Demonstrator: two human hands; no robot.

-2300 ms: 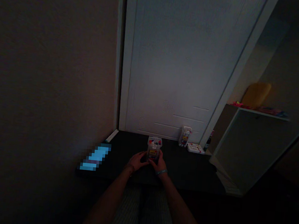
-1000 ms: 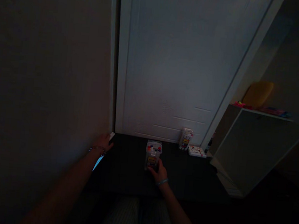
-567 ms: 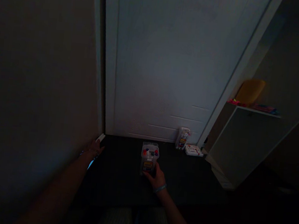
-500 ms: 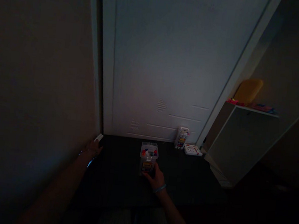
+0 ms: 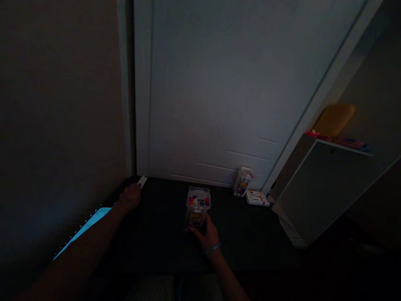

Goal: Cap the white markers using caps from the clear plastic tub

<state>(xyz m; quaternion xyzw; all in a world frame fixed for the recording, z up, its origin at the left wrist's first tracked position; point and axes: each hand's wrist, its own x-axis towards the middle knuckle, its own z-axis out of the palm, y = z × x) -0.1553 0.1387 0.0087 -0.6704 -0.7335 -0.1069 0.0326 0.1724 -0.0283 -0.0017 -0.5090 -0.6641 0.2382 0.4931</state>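
Note:
A clear plastic box (image 5: 198, 207) stands upright on the dark tabletop (image 5: 163, 241), with several markers (image 5: 195, 200) in it, their red, orange, blue and white ends showing at the open top. My right hand (image 5: 209, 236) grips the lower right side of this box, thumb across its front near the label. Over at the table's left end, my left hand (image 5: 131, 197) is closed round slim white markers (image 5: 142, 181), which stick out beyond its fingers. The room is dim, so finger detail is faint.
At the back right stand a white marker pack (image 5: 243, 182) and a flat white case (image 5: 257, 198). A pale door panel (image 5: 214, 76) rises behind the table. Rightward is a cabinet (image 5: 327, 191) with a yellow object (image 5: 334, 120) on top. A bright blue patch (image 5: 89, 225) shows beside my left forearm.
My left hand has moved right and slightly up, carrying the white markers away from the wall. My right hand stays on the box. The view has shifted slightly.

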